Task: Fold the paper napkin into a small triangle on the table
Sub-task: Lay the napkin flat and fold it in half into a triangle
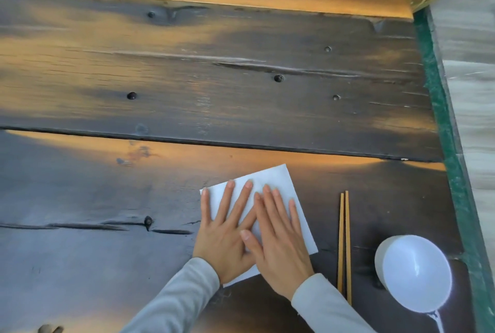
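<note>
White napkin [270, 185] lying flat on the dark wooden table [187, 91], lower middle of the frame, turned slightly off square. Left hand [223, 236] spread palm-down across its left half, right hand [278, 241] spread across the right, right thumb overlapping the left hand's fingers. No pinch on anything, fingers wide and simply pressing the sheet down. Looks still square rather than triangular, so probably early in the folding. Thin, soft, featherweight paper by the look of it: likely to crease easily, tear if dragged, and skate on the smooth wood unless pinned. Best hold probably a corner, say the free one at the upper middle of the sheet, lifted between thumb and fingertip while the other palm anchors. Chopsticks [344, 239] just right of the napkin, white bowl [413, 273] at lower right, both apart from it.
</note>
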`<state>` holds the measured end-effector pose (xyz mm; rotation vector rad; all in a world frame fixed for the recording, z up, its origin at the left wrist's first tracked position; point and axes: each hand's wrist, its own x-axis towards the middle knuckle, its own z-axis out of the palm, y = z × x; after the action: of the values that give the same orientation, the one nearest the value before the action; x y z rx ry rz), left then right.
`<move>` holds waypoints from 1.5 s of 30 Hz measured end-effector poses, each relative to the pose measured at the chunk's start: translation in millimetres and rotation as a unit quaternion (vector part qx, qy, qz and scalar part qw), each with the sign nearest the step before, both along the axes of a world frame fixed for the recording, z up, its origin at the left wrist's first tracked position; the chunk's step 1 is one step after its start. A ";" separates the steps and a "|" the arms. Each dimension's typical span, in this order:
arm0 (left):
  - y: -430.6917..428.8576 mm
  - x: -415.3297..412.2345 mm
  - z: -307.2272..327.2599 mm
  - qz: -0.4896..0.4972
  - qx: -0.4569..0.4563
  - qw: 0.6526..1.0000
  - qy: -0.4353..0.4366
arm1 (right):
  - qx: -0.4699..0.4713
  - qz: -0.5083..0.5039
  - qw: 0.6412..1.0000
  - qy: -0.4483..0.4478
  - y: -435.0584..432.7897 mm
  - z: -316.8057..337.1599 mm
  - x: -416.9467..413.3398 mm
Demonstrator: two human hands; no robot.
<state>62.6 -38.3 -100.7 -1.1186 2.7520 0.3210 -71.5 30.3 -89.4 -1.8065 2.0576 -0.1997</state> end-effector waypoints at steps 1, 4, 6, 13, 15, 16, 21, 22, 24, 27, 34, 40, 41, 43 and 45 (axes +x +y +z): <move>2.6 -3.6 0.9 0.023 0.006 1.000 -0.003 | -0.003 -0.012 1.000 0.002 1.7 -1.9 -1.4; 11.4 -14.2 3.0 0.076 0.019 0.997 -0.014 | -0.008 -0.037 0.999 0.011 3.8 -5.7 -4.3; 15.2 -20.2 4.2 0.107 0.022 0.994 -0.023 | -0.007 -0.036 0.999 0.021 3.4 -6.5 -4.1; 15.9 -16.1 3.4 0.102 0.017 0.995 -0.004 | -0.021 -0.040 0.999 0.003 6.2 -11.7 -5.6; 9.7 -8.7 3.4 0.050 -0.001 0.999 0.011 | -0.018 -0.040 0.999 0.007 5.3 -11.1 -7.7; 5.9 -5.1 3.7 0.026 -0.007 1.000 0.014 | -0.019 -0.042 0.999 0.008 4.5 -10.5 -9.1; -15.1 2.1 4.2 -0.029 -0.020 0.999 0.029 | -0.045 -0.063 0.997 0.001 -1.8 -6.9 -12.1; -19.7 2.7 4.0 -0.051 -0.019 0.998 0.035 | -0.048 -0.062 0.997 0.002 -2.8 -6.4 -12.1; -28.0 4.5 3.4 -0.092 -0.017 0.995 0.038 | -0.047 -0.059 0.997 0.001 -3.5 -6.3 -13.3; -30.8 4.3 4.6 -0.066 0.000 0.998 0.018 | -0.041 -0.060 0.997 -0.003 -3.4 -8.1 -17.1; -21.6 -7.0 4.7 -0.008 0.005 1.000 0.024 | -0.050 -0.049 0.998 0.007 -13.3 -13.2 -19.3; -24.9 4.5 -0.7 -0.006 0.003 0.999 0.032 | -0.035 -0.006 0.998 0.052 -15.7 -22.4 -23.5; -25.2 5.5 -1.6 -0.005 0.001 1.000 0.031 | -0.029 0.000 0.997 0.068 -15.1 -24.0 -23.2; -24.7 6.5 -3.6 -0.003 0.000 1.000 0.031 | -0.014 -0.002 0.996 0.087 -15.3 -25.7 -23.3; -23.7 7.6 -5.3 0.003 0.000 0.999 0.032 | 0.000 -0.011 0.995 0.095 -16.4 -26.8 -24.2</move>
<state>70.2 -62.0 -106.1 -1.1372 2.8049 0.3636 -95.7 13.9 -116.2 -1.8670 2.2073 -0.0355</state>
